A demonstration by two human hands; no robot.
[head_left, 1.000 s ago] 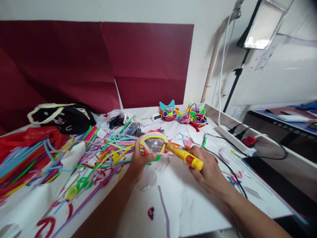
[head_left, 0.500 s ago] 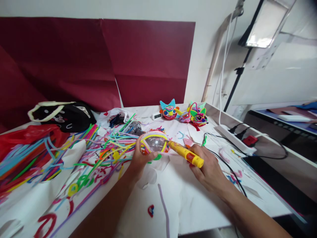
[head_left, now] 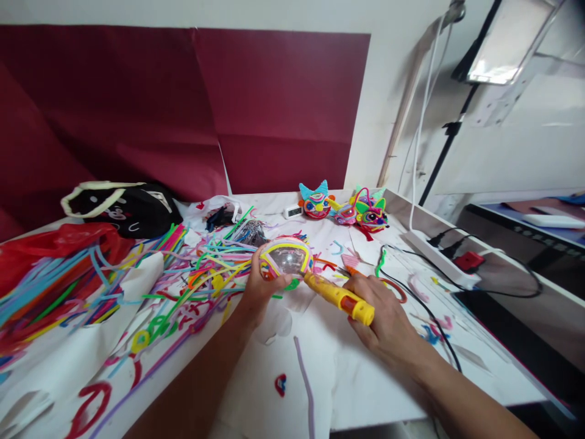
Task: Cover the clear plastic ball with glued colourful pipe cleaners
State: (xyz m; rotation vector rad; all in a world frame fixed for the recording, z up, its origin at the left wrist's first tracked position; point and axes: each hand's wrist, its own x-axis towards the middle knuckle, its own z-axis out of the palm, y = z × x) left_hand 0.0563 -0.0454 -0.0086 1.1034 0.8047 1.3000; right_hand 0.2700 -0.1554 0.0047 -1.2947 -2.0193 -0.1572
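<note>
A rounded craft piece [head_left: 287, 258] has a clear, shiny middle and a rim of yellow, pink and white strips. My left hand [head_left: 264, 283] is closed round its left side, the thumb along the lower edge. A yellow tool [head_left: 339, 297], shaped like a glue pen, is gripped in my right hand [head_left: 379, 314]. Its tip meets or nearly meets the lower right rim of the piece. Below, a small red and blue piece [head_left: 280, 385] and a purple strip [head_left: 305, 384] lie on the white table [head_left: 361, 390].
Colourful pipe cleaners [head_left: 205, 262] spread over the left side, near a red bag [head_left: 105, 235] and a black bag [head_left: 123, 210]. Finished-looking craft faces [head_left: 316, 204] stand at the back. On the right are a power strip [head_left: 441, 259], black cables and a dark flat device [head_left: 507, 341].
The yellow tool's tip has moved down and left along the rim. The craft piece has tilted slightly. The whole view has shifted a little, so the surroundings appear further right.
</note>
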